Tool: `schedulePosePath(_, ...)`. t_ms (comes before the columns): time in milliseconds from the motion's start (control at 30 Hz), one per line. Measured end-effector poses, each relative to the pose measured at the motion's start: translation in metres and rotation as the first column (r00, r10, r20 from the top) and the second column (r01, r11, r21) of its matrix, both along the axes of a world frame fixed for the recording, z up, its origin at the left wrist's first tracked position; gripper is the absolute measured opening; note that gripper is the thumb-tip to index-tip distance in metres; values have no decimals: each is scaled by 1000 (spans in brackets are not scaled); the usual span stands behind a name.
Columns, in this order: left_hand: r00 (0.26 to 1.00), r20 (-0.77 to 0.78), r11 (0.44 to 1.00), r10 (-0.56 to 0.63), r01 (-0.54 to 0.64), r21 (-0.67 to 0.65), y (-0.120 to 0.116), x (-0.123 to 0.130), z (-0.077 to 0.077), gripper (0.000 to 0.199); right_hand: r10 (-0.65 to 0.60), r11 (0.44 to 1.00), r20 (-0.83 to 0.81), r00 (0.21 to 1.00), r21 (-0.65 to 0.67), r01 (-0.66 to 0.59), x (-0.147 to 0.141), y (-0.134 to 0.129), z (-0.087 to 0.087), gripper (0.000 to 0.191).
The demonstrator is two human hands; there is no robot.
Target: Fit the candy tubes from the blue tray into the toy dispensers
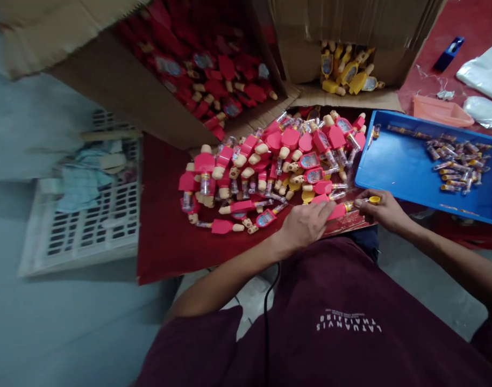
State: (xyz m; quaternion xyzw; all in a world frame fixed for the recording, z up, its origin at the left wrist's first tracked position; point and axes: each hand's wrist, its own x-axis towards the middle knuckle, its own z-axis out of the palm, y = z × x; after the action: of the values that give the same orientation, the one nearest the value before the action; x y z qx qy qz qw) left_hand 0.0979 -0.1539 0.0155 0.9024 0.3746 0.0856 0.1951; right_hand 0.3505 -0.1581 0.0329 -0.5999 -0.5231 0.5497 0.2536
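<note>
A heap of pink-red plastic holders [265,166] with cream knobs and clear tubes lies on a dark red cloth [169,242]. My left hand [304,226] sits at the heap's front edge, its fingers closed over a pink holder [337,212]. My right hand [380,209] pinches a slim clear tube with a yellow cap [361,203], whose far end meets that holder. A blue tray [391,156] to the right carries several small tubes [459,164] in a loose pile.
Open cardboard boxes hold red pieces [197,70] and yellow pieces [346,70] at the back. A white plastic crate [88,220] with cloth stands at left. An orange tray [441,111], white bags [483,72] and a blue object [448,54] lie at the back right.
</note>
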Motion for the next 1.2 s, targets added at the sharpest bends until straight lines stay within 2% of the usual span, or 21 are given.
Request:
schedulePosePath(67, 999, -25, 999, -36, 36, -4, 2, -3, -3, 44, 108, 993, 58, 992, -44, -105, 1, -1, -4, 46)
schedulePosePath(133, 999, 37, 996, 22, -19, -90, 7, -8, -4, 43, 195, 961, 169, 966, 163, -223, 3, -3, -4, 41)
schedulePosePath(200, 988, 135, 969, 79, -44, -245, 12, -13, -1, 44, 208, 842, 274, 939, 439, -314, 4, -5, -2, 33)
schedulePosePath(267, 977, 195, 945, 80, -12, -328, 15, -16, 2, 45, 215, 740, 304, 928, 569, -358, 4, -5, 1, 29)
schedulePosePath(300, 980, 192, 952, 59, 3, -307, 14, -15, 3, 46, 230, 740, 290, 929, 568, -360, 4, -5, 1, 27)
schedulePosePath(333, 986, 164, 969, 28, 13, -245, 12, -13, 2, 46, 247, 777, 257, 934, 524, -349, 4, -4, 1, 26)
schedulePosePath(367, 993, 116, 987, -9, 27, -157, 10, -10, 0, 45, 252, 841, 209, 945, 435, -321, 3, -2, -1, 27)
schedulePosePath(433, 996, 3, 995, -94, 94, 12, 4, -2, -8, 41, 239, 960, 102, 966, 127, -251, 2, 1, -7, 34)
schedulePosePath(500, 984, -66, 982, -168, 173, 77, 0, 4, -19, 41, 227, 961, 49, 973, -171, -216, 2, 2, -14, 42)
schedulePosePath(533, 982, -69, 981, -174, 179, 72, -1, 6, -24, 40, 235, 951, 60, 970, -222, -217, 2, 2, -17, 44)
schedulePosePath(567, 988, -49, 987, -150, 152, 45, 0, 6, -28, 38, 247, 957, 99, 964, -184, -226, 2, 1, -20, 45)
schedulePosePath(633, 999, 41, 996, -36, 39, -77, 4, 2, -32, 40, 249, 955, 234, 940, 103, -279, 3, 0, -21, 40)
schedulePosePath(700, 987, 146, 967, 69, -30, -253, 10, -6, -31, 45, 221, 829, 356, 908, 422, -367, 3, -1, -18, 35)
schedulePosePath(767, 972, 215, 935, 98, -16, -355, 14, -13, -25, 45, 216, 708, 406, 888, 561, -429, 1, -1, -15, 29)
schedulePosePath(833, 974, 216, 952, 73, -3, -307, 14, -15, -18, 46, 226, 716, 382, 896, 559, -419, -1, 0, -13, 27)
schedulePosePath(900, 988, 149, 987, 32, -7, -163, 9, -14, -14, 48, 219, 825, 309, 925, 447, -345, -4, 0, -14, 32)
schedulePosePath(1000, 998, 2, 998, -60, 60, -37, -2, -11, -15, 47, 230, 959, 187, 955, 123, -255, -10, -3, -22, 43)
schedulePosePath(1067, 995, -53, 994, -81, 77, -75, -9, -13, -21, 47, 269, 963, 160, 950, -26, -268, -13, -7, -32, 46)
schedulePosePath(1100, 997, -49, 991, -64, 58, -121, -11, -15, -26, 48, 295, 955, 175, 939, -27, -295, -14, -9, -36, 45)
schedulePosePath(1167, 999, 24, 968, 27, -20, -251, -12, -25, -35, 51, 341, 917, 243, 908, 127, -378, -16, -13, -45, 37)
schedulePosePath(1200, 993, 82, 942, 85, -53, -332, -12, -30, -40, 52, 353, 869, 285, 891, 253, -425, -17, -14, -49, 33)
